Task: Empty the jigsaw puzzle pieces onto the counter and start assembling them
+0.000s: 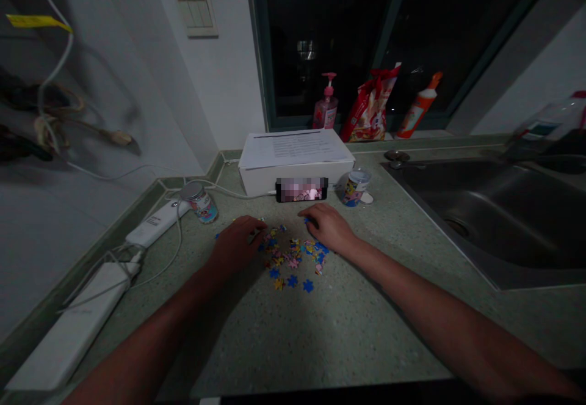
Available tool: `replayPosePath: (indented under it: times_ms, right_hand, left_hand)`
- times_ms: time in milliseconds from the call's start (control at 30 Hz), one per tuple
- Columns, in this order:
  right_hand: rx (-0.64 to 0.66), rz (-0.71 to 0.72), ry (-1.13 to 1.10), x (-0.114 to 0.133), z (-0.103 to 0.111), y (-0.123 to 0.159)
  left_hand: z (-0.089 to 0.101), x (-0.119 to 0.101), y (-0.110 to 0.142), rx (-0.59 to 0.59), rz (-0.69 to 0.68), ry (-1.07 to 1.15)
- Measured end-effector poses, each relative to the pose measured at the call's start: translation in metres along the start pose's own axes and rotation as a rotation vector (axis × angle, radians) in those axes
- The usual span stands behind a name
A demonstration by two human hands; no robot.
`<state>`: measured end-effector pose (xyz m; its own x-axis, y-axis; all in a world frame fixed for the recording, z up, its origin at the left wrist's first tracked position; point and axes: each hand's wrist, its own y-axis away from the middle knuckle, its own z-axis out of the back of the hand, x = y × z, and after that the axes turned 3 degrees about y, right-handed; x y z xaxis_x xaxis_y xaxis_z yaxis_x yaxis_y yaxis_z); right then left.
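A loose pile of small jigsaw puzzle pieces [293, 262] in blue, yellow and pink lies on the speckled green countertop [274, 338]. At the pile's left edge is my left hand [237, 238], its fingers bent and apart, with a gap between thumb and fingers. My right hand [330, 226] rests over the pile's right edge, index finger stretched out and thumb apart. A blue piece [306, 220] shows by its fingertips; I cannot tell whether they touch it. Several blue pieces lie near its wrist. The palms' undersides are hidden.
Behind the pieces, a phone [302, 195] leans on a white box [256, 179]. A printed tin [201, 203] stands left, a clear-topped can [354, 189] right. Power strips [77, 325] and cables line the left wall. A steel sink [513, 222] is at right.
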<state>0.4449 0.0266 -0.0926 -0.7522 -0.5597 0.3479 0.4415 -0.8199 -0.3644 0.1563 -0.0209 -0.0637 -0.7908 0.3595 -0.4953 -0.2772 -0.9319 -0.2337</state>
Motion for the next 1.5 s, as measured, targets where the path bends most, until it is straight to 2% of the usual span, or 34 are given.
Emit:
replayPosePath:
  times_ms: [333, 533, 700, 900, 1100, 1333, 1400, 1500]
  right_hand:
    - [-0.013, 0.002, -0.132, 0.008, 0.004, 0.004]
    - [-0.031, -0.003, -0.397, 0.043, 0.007, 0.013]
    - [-0.040, -0.072, -0.658, 0.069, 0.005, 0.022]
    - [0.012, -0.099, -0.747, 0.074, -0.001, 0.026]
    - [-0.001, -0.068, -0.588, 0.059, 0.000, 0.024]
    - [-0.021, -0.136, -0.203, 0.013, 0.021, 0.023]
    - [0.018, -0.180, -0.137, 0.005, 0.024, 0.023]
    - [0.066, -0.215, -0.032, 0.001, 0.025, 0.023]
  left_hand:
    - [0.002, -0.006, 0.002, 0.004, -0.023, 0.045]
    - [-0.006, -0.014, 0.008, 0.052, -0.081, 0.172]
    - [-0.009, -0.025, 0.013, 0.114, -0.178, 0.312]
    - [-0.007, -0.028, 0.012, 0.138, -0.070, 0.386]
    - [-0.004, -0.020, 0.007, 0.089, 0.089, 0.362]
    - [0.023, 0.023, -0.006, -0.115, 0.194, 0.151]
    - [0.031, 0.032, -0.009, -0.114, 0.244, 0.055]
    - [0.034, 0.040, -0.011, -0.047, 0.280, -0.051]
